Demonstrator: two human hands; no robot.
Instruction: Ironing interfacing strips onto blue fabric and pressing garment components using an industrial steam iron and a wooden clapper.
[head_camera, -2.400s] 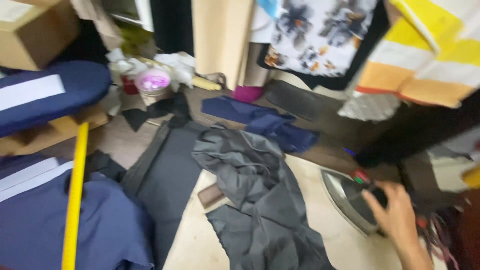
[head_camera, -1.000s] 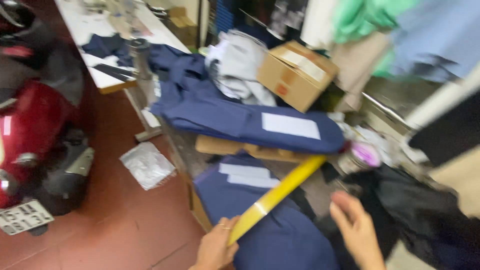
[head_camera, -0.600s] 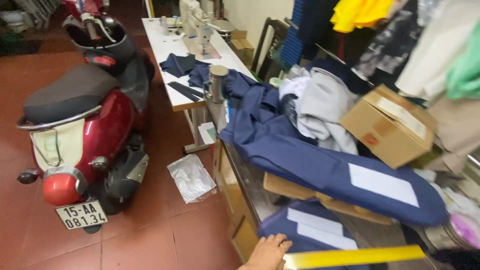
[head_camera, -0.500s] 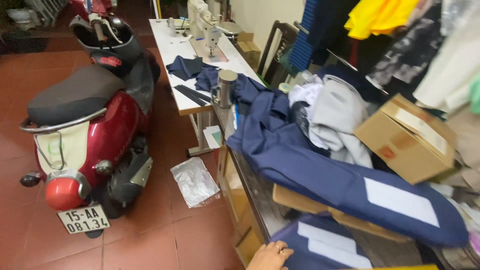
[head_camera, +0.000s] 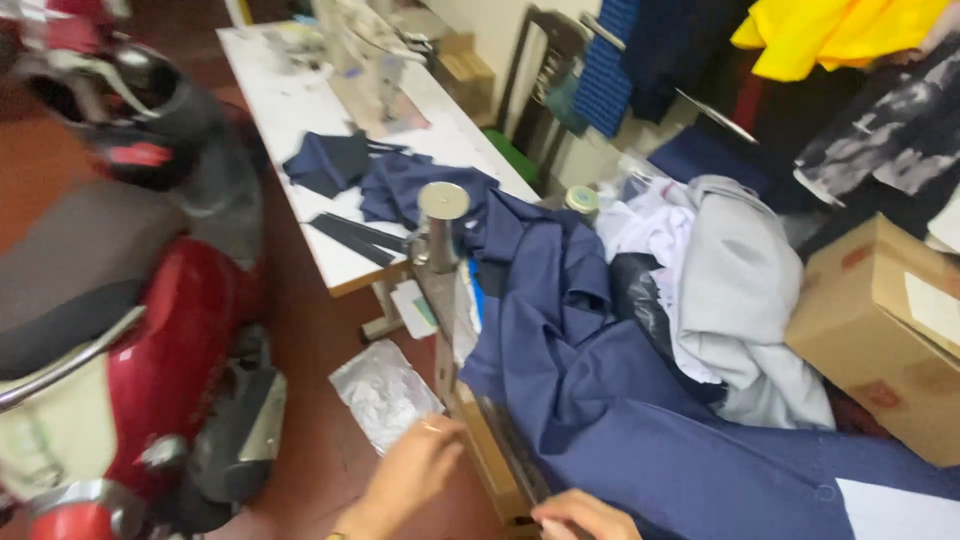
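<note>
My right hand (head_camera: 585, 515) is cut off by the bottom edge; only knuckles and fingertips show, so I cannot tell its grip. My left hand (head_camera: 415, 470) is motion-blurred, wrist out of frame. Navy cloth (head_camera: 640, 430) runs past the lower right edge and hides the bench (head_camera: 490, 455) top. Cardboard box (head_camera: 885, 340) is clipped at right. Red scooter (head_camera: 120, 340) is cropped left and below, blurred. Items on the far white table (head_camera: 290, 110) are too smeared to identify.

Red scooter (head_camera: 150, 380) left (helmet (head_camera: 140, 110) on it); cardboard box (head_camera: 885, 340) right; white table (head_camera: 300, 130) behind.
</note>
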